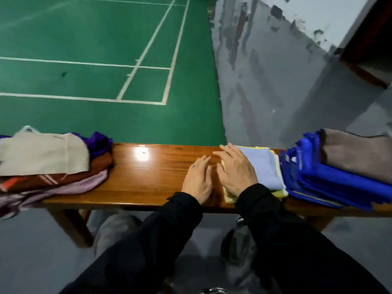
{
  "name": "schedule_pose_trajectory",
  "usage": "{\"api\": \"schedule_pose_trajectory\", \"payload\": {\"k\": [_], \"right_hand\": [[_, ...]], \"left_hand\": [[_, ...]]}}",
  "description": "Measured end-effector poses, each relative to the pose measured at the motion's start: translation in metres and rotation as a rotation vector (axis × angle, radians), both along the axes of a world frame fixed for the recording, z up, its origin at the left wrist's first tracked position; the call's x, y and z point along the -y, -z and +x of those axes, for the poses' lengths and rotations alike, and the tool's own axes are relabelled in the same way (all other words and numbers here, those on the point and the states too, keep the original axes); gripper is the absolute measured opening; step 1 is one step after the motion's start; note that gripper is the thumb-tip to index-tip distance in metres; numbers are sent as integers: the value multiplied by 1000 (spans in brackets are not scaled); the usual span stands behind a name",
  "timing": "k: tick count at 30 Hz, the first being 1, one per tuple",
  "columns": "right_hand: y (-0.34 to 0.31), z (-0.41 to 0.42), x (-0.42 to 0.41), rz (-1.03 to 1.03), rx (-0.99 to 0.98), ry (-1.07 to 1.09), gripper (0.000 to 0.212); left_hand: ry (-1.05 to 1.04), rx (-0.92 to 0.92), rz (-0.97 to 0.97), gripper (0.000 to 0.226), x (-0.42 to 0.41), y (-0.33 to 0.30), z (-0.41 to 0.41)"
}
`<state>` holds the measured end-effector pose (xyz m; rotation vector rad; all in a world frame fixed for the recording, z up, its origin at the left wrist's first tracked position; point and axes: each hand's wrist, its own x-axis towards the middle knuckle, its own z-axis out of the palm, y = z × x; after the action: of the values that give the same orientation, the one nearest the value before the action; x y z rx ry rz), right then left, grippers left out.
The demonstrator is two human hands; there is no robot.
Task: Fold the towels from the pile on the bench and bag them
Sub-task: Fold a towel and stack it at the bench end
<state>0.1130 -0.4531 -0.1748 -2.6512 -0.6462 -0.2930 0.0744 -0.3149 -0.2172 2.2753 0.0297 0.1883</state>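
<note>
An indoor sports hall: a green court floor (pixel 84 39) marked with white boundary lines (pixel 146 52) lies beyond a wooden bench (pixel 148 177), with worn grey concrete (pixel 275 81) to the right.

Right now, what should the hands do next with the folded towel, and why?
Probably slide the folded light-blue towel right, toward the blue bags. The right hand lies flat on its left edge, the left hand flat on the bare bench, and the towel looks fully folded, so bagging seems next. The unfolded pile waits at left.
</note>
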Motion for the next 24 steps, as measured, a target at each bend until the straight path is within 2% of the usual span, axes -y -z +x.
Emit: {"api": "schedule_pose_trajectory", "payload": {"k": [2, 4, 7, 10, 12, 14, 16, 18, 20, 21, 22, 24], "right_hand": [[0, -10, -21, 54, -21, -47, 39], [1, -18, -57, 85, -39, -151, 38], [8, -38, -108, 43, -104, -302, 34], [19, -54, -136, 5, -157, -381, 34], [26, -60, -141, -26, -187, -402, 34], [33, -62, -143, -30, -203, -404, 33], [36, -60, -142, -31, -201, -393, 32], [37, -58, -144, -43, -213, -383, 32], [37, -56, -146, -70, -225, -379, 32], [36, -56, -146, -73, -227, -381, 32], [34, -56, -147, -63, -230, -382, 32], [23, -56, -151, -2, -234, -382, 31]], "left_hand": [[-56, -3, -2, 49, -28, -1, -11], [-219, -16, 50, 45, -86, 4, -26], [-554, -55, 288, 50, -190, 12, -54], [-809, -241, 401, 46, -276, 12, -82], [-821, -319, 495, 43, -315, 13, -92], [-770, -312, 584, 34, -340, 15, -92], [-809, -246, 525, 46, -352, 14, -82], [-949, -248, 343, 53, -357, 10, -71], [-1032, -289, 133, 41, -356, 4, -64], [-1031, -275, 98, 32, -351, 0, -64], [-1008, -218, 134, 25, -346, -4, -65], [-890, 16, 280, 16, -328, -15, -69]]}}
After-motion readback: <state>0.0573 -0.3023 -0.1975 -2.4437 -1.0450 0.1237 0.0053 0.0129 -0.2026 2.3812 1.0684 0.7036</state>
